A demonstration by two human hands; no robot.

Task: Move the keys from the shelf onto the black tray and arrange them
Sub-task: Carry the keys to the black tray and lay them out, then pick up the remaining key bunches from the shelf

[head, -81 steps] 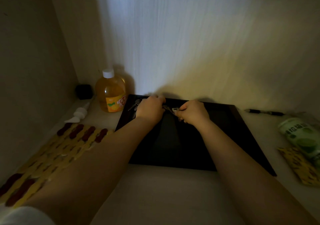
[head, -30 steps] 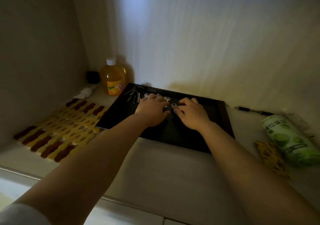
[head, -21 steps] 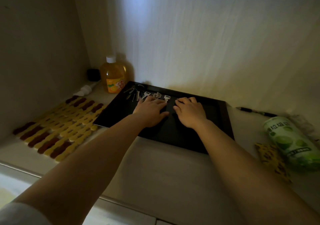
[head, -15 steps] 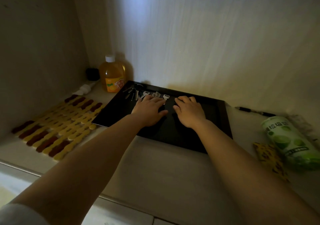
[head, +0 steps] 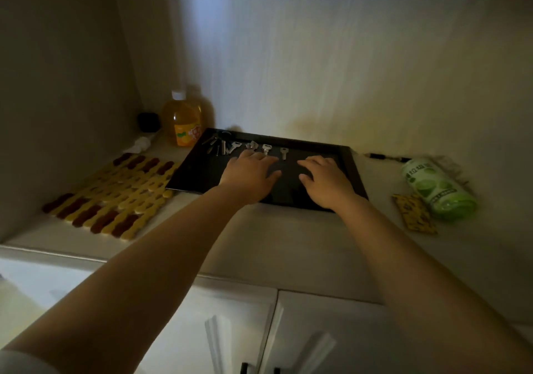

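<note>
1. While both palms face down over the black tray (head: 353,169), neither hand grips anything: the left hand (head: 250,176) and the right hand (head: 324,182) lie spread, fingers extended and relaxed, above the tray's dark glossy surface; whether they touch it cannot be told.
2. Beyond the fingertips, the keys (head: 261,149) lie in a row along the tray's far edge: four flat silver keys side by side, blades toward the person, with a bunch of darker keys (head: 217,144) at the far left corner.
3. Left fingertips reach just beside the middle keys of the row; the right hand is apart from the rightmost key.
4. Rectangular with a raised rim, the tray rests on a pale matte shelf (head: 259,238).
5. At the shelf's left edge lies a mat (head: 115,195) of yellow and dark red rounded segments.
6. Behind the tray's far left corner stands an orange bottle (head: 182,122) with a white cap.
7. Near the shelf's right edge lies a green cylindrical can (head: 435,187) on its side, beside a yellow patterned packet (head: 415,213).
</note>
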